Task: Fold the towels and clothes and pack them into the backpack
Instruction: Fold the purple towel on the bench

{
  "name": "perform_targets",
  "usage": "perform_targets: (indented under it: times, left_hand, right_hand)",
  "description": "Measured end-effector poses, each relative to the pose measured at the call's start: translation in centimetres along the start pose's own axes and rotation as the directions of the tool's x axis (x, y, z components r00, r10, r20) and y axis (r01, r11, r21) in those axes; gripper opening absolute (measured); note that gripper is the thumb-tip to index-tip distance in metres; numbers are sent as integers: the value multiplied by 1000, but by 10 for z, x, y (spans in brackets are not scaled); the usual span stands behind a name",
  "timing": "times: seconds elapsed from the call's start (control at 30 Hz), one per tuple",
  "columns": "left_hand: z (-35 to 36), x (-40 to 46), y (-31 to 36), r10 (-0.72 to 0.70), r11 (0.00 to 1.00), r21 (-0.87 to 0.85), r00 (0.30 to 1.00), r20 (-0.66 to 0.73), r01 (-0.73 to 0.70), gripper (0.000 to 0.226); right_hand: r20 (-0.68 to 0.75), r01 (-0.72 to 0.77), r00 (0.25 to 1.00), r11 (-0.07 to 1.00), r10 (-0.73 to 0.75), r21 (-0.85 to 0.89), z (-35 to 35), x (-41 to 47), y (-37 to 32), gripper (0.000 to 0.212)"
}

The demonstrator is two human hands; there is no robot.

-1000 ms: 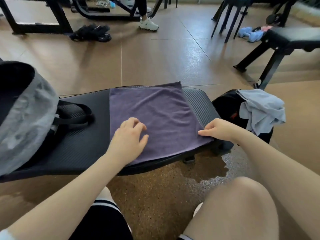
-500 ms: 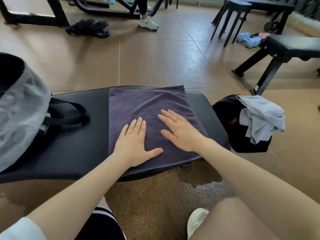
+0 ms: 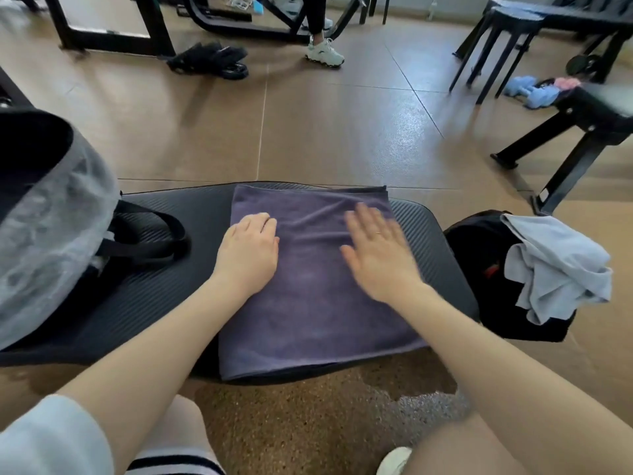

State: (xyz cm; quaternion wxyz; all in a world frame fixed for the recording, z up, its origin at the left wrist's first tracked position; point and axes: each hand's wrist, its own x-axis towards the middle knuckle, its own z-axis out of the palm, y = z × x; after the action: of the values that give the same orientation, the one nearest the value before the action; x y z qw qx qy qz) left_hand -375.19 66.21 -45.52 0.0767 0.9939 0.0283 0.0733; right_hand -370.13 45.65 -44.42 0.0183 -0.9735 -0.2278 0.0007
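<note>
I see a purple towel (image 3: 308,286) lying folded flat across the middle of a black padded bench (image 3: 164,296), its near edge hanging just over the bench's front lip. My left hand (image 3: 248,255) rests on the towel's left part, at about ten o'clock from the towel's centre; its fingers are bent under at the knuckles and lie close together, and I cannot tell whether they pinch any cloth. My right hand (image 3: 376,258) lies palm-down on the towel's right part, at about two o'clock from the centre, fingers straight and slightly spread, blurred; a thin ring shows on one finger. A few shallow wrinkles run across the cloth between the two hands.

At nine o'clock, on the left end of the bench, stands a grey backpack (image 3: 51,234) with its dark opening facing me and black straps (image 3: 150,241) lying on the bench beside it, well apart from the towel. At three o'clock, just past the right end of the bench, a black bag (image 3: 479,255) sits on the floor with a crumpled light-blue garment (image 3: 558,269) draped over its top. At twelve o'clock, far across the brown floor (image 3: 342,132), a person's white sneaker (image 3: 323,51) stands near black equipment frames.
</note>
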Motion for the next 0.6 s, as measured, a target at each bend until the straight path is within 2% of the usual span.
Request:
perform_targets:
  times: [0.03,0.1,0.17,0.27,0.43,0.6]
  left_hand:
    - [3,7,-3,-19,999,28,999,37,18,51]
    - [11,17,-13,-79,996,55,984,158,71,58]
    - [17,20,-20,-114,993,50,968,221,106,61]
    - [22,21,-23,-130,991,38,964,230,125,66]
    - [22,19,-21,-156,988,46,964,215,150,82]
    - [22,19,-20,-169,985,56,963,212,160,84]
  right_hand:
    - [-8,116,993,991,-116,65,1,8,-20,58]
    - [72,212,971,962,-227,169,10,24,-51,57]
    - [134,231,959,961,-251,152,23,39,-59,59]
    - [147,252,952,961,-268,117,29,61,-42,61]
    - [170,153,972,987,-160,54,28,99,13,62]
    - [177,-2,984,998,-7,55,28,119,59,61]
